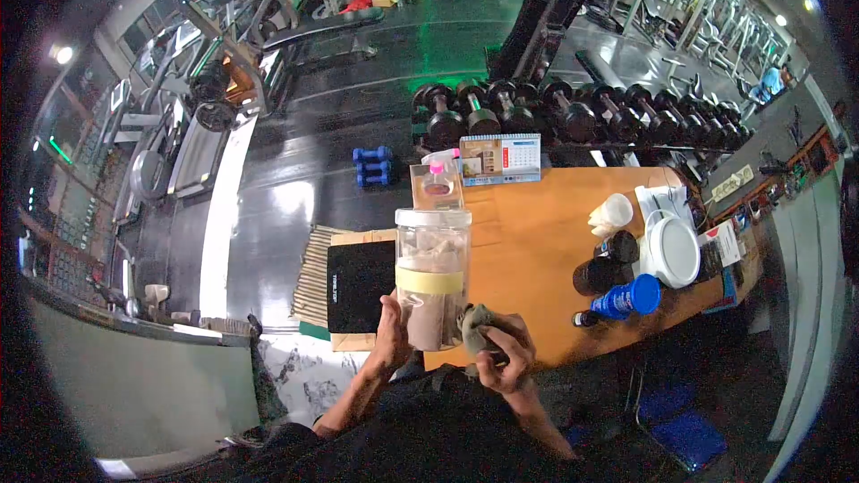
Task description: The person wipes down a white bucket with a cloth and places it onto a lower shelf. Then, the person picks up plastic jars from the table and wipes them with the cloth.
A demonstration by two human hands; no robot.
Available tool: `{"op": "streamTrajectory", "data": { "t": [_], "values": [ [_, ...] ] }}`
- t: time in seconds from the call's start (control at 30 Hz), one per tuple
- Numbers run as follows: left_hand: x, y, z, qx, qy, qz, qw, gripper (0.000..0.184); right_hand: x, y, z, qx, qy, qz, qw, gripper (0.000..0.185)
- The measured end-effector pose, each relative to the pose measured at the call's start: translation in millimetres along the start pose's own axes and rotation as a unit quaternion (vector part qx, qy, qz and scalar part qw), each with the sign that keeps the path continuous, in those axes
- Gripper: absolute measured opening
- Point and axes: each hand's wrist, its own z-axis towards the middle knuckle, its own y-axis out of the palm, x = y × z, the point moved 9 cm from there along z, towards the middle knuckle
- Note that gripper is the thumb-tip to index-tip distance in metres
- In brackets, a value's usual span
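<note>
A clear lidded jar (431, 241) with a pale yellow band and brownish contents stands upright in front of me. My left hand (391, 335) grips its lower left side, thumb showing, the other fingers mostly hidden. In my right hand (508, 360) is a bunched grey-green cloth (480, 326), pinched in closed fingers against or very near the jar's lower right side. Just behind the jar is a spray bottle (438, 181) with a pink and white top, partly covered by it.
The wooden table (537, 241) carries a desk calendar (501, 159), a white tub (671, 252), stacked cups (612, 213), a blue container (629, 296) and dark jars (594, 275). Left of the jar lies a black flat box (360, 286). Beyond are blue dumbbells (372, 166) and a dumbbell rack (573, 116).
</note>
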Motion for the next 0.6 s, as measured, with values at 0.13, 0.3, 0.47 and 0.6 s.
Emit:
{"op": "streamTrajectory", "data": {
  "t": [0.13,0.3,0.47,0.6],
  "values": [
    [-12,-2,3,-0.013,-0.061,-0.011,0.998,0.092,25,-24,-5,-0.016,0.078,0.035,0.996,0.035],
    [-13,8,3,0.004,-0.082,0.040,0.996,0.099,37,-57,7,0.097,0.167,-0.011,0.981,0.040],
    [-13,25,-2,-0.020,-0.089,0.075,0.993,0.095,14,-64,36,0.127,0.144,-0.056,0.980,0.044],
    [-10,53,-15,-0.090,-0.150,0.126,0.977,0.091,5,-47,46,0.093,0.133,-0.122,0.979,0.044]
  ]
}}
